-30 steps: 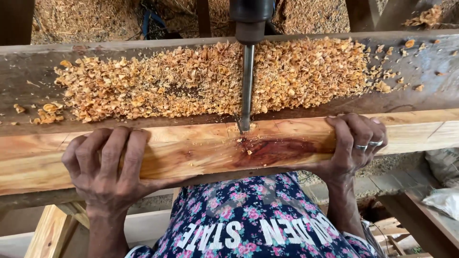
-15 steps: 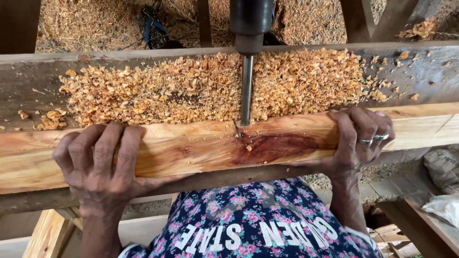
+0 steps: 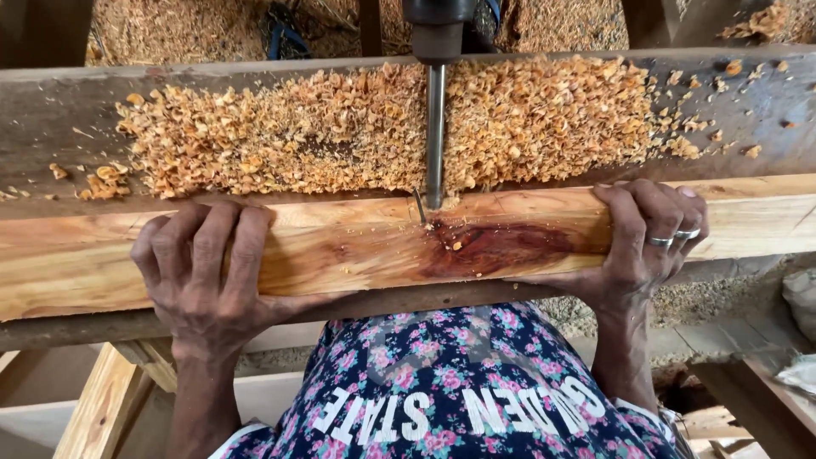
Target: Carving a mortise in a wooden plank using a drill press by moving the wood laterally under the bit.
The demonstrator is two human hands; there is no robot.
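left hand [image 3: 208,272] clamped over wooden plank [image 3: 357,246] | right hand [image 3: 646,234] clamped on same plank, lying across between both hands | drill bit [image 3: 434,136] just beyond, tip at plank's far edge | judged boring underway, shavings [image 3: 340,127] heaped on worktop [image 3: 59,110]

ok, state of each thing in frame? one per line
left hand: gripping the plank, fingers over its top edge
right hand: gripping the plank, rings on two fingers
plank: lying flat, dark red patch mid-length
drill bit: upright, tip at the plank's far edge
wood chips: piled loose on the beam behind
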